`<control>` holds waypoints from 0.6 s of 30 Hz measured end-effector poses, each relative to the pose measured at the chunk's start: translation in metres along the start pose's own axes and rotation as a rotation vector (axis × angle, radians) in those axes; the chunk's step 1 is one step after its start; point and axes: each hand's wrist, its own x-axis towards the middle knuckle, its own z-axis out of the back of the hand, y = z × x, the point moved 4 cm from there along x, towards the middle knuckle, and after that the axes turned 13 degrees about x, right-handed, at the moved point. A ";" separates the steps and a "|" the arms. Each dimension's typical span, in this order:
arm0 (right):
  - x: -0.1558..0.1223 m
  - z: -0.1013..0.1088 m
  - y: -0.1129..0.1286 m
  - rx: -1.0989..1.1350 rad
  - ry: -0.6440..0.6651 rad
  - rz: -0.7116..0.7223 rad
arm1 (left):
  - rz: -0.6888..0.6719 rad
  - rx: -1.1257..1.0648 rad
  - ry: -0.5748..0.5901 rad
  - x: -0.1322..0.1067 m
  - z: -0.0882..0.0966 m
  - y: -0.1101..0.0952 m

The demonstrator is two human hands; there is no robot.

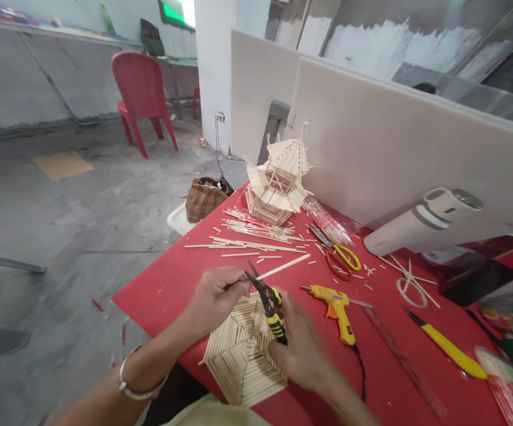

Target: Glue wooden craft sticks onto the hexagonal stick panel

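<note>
My left hand point(218, 296) pinches one end of a thin wooden stick point(288, 265), which points up and to the right. In my right hand point(303, 346) is a pair of pruning shears point(276, 319) with black-and-yellow grips. The parted blades lie across the stick close to my left fingertips; whether they touch it I cannot tell. Beneath both hands a hexagonal panel of glued sticks point(245, 378) lies at the front of the red table point(171, 281), partly hidden by my hands and the shears.
Loose sticks point(256, 244) and short offcuts lie beyond my hands, before a stick pagoda model point(278, 183). To the right are scissors point(339, 251), a yellow glue gun point(336, 307) with a cord, a ruler point(402, 358), a yellow-handled knife point(451, 349) and a white tumbler point(420, 222).
</note>
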 end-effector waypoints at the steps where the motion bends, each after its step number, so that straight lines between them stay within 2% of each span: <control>1: 0.000 0.000 0.000 -0.005 -0.012 0.017 | -0.005 -0.014 0.017 0.001 0.000 -0.001; 11: -0.002 0.001 0.002 -0.003 0.027 -0.066 | -0.010 -0.056 0.050 0.004 0.001 0.001; 18: 0.002 0.000 0.008 0.211 0.119 -0.104 | 0.060 -0.009 0.074 0.007 0.004 0.004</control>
